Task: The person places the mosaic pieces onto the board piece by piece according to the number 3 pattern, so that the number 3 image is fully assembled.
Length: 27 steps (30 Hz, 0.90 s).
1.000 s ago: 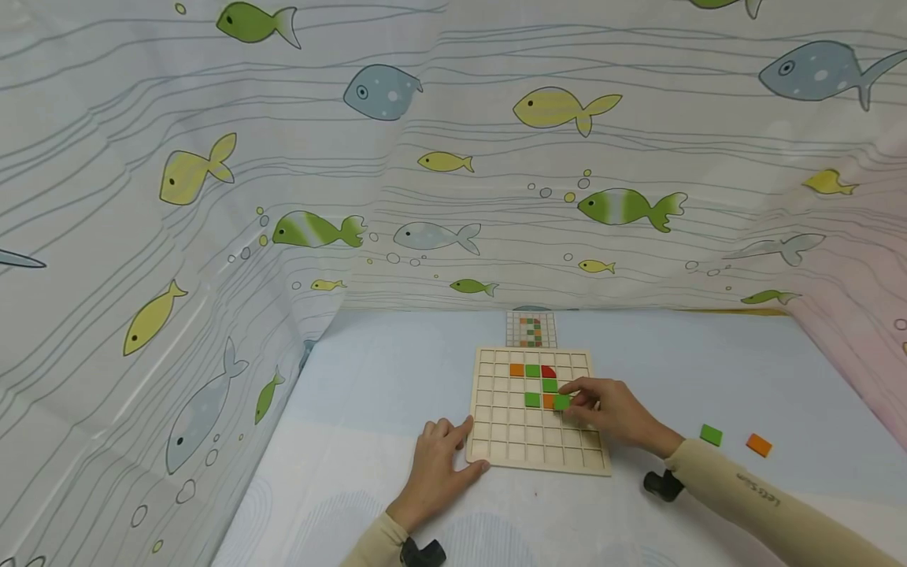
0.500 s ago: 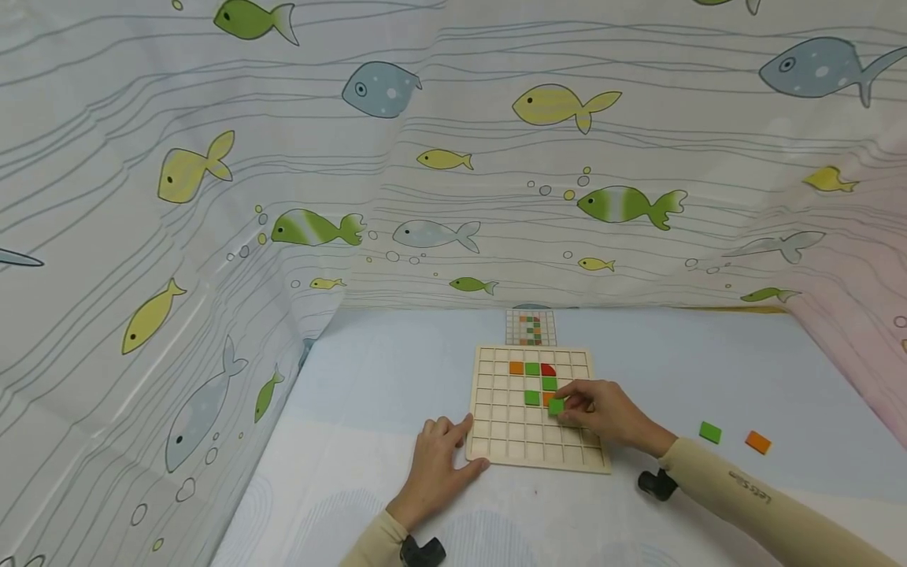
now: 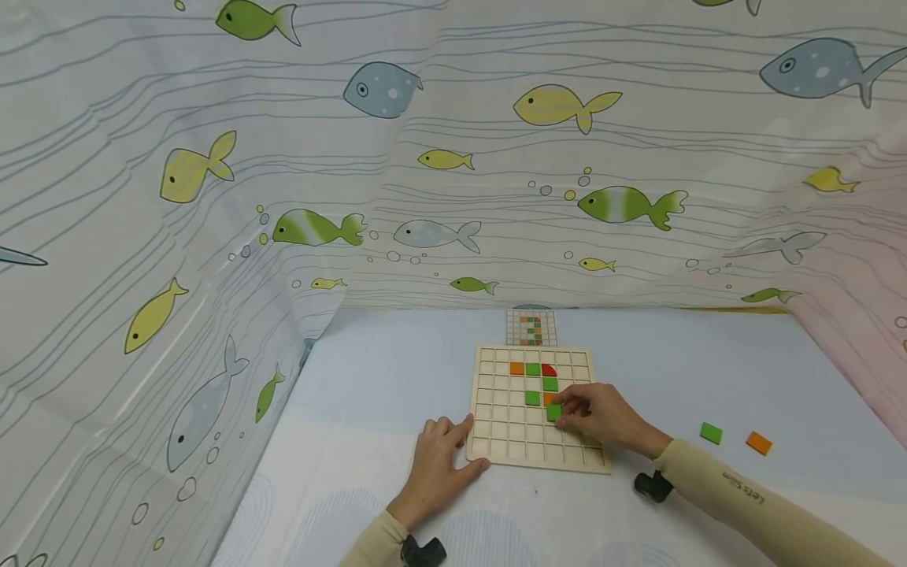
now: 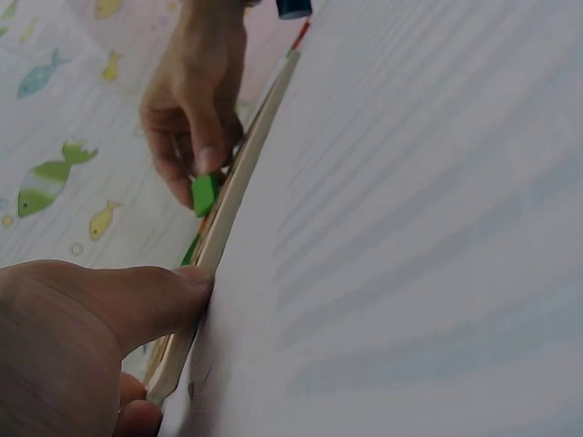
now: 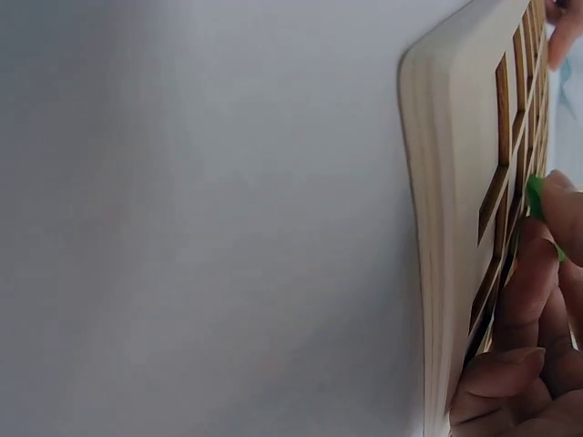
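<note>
In the head view a square wooden grid board [image 3: 506,431] lies on the table with several coloured tiles in its cells. My right hand [image 3: 598,411] pinches a green square tile [image 3: 553,413] between thumb and fingers, just below an orange tile [image 3: 549,399] in the grid. In the left wrist view the pinched tile stands tilted close over the board. My left hand [image 3: 434,472] holds the board's near left corner, thumb along the front edge and fingers at the left side. The right wrist view shows only part of the green tile behind my fingers.
A small pattern card [image 3: 531,327] with coloured squares lies just beyond the board. To the right of it all, a loose green tile [image 3: 711,433] and a loose orange tile [image 3: 759,443] lie on the table. Fish-printed cloth [image 3: 453,197] hangs behind and at the sides.
My right hand has brought the green tile a little left and nearer to me, from beside the orange tile to just below it. My left hand stays at the board's corner.
</note>
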{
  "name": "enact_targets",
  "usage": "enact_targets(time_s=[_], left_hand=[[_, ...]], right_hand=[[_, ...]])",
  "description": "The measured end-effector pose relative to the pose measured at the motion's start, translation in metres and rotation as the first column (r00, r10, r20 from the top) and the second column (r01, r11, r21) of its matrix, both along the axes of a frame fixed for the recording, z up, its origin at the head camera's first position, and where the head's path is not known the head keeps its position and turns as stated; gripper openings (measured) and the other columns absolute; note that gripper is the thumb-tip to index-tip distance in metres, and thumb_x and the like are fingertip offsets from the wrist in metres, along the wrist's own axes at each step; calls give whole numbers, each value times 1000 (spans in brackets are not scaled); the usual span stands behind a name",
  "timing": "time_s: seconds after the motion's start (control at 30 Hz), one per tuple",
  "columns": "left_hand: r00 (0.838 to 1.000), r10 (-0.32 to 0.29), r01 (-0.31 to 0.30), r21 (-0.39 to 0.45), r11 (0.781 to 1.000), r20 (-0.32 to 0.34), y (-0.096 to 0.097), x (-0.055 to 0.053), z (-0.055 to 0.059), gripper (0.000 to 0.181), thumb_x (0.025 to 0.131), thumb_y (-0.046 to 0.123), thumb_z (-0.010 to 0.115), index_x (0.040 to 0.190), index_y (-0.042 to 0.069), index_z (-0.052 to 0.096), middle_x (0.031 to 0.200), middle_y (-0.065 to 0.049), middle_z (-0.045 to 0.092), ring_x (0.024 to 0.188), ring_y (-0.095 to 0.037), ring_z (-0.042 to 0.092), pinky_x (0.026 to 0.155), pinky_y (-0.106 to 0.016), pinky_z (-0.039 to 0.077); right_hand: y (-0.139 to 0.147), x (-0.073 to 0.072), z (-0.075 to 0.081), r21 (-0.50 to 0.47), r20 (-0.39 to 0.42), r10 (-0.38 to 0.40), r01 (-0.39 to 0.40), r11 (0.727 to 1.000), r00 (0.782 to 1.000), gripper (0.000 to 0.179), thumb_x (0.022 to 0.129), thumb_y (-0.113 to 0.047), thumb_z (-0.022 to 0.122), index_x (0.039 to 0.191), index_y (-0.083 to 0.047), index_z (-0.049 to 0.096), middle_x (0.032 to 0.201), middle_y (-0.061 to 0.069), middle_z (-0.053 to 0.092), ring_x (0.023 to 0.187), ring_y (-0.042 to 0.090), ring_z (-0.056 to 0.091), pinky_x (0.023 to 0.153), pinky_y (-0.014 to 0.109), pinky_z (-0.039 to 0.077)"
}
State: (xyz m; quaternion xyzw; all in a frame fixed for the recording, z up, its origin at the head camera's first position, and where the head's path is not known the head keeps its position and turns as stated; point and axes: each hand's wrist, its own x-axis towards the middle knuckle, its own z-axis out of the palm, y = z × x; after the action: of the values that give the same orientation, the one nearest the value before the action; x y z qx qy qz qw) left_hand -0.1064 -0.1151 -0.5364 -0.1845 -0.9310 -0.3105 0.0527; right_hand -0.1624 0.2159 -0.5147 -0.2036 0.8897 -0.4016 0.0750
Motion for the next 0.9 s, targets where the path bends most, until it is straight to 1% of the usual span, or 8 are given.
enact_targets(time_s=[0.27,0.43,0.67,0.9], left_hand=[[1000,-3,3,0,1000,-14,0,0,0,72,84,39,88,144,5,65,88,6,48,83,-7,27,75,-25,25],[999,-7,7,-6,1000,-37,0,-1,-1,73,84,38,88,143,3,66,87,5,49,83,-7,26,74,-25,25],[1000,3,-3,-9,1000,-9,0,-1,-1,73,84,39,88,144,5,65,87,6,47,83,-7,26,75,-24,25],[1000,4,-4,-8,1000,0,0,-1,0,73,84,39,88,145,6,65,87,7,47,83,-7,27,75,-25,25]], right_hand=[[-2,0,0,13,-17,-5,5,1000,1000,29,89,-21,87,113,-8,78,88,-10,69,76,4,58,69,22,51],[-2,1,2,-4,-36,7,-7,1000,999,29,89,-22,87,112,-7,78,89,-8,69,74,3,57,67,22,50],[-1,0,-1,8,-66,16,-16,1000,998,25,89,-19,87,109,-8,78,91,-7,69,75,2,55,67,21,50],[-1,0,-6,9,-96,6,-5,1000,995,22,88,-15,87,106,-8,79,92,-5,71,74,0,56,66,21,51]])
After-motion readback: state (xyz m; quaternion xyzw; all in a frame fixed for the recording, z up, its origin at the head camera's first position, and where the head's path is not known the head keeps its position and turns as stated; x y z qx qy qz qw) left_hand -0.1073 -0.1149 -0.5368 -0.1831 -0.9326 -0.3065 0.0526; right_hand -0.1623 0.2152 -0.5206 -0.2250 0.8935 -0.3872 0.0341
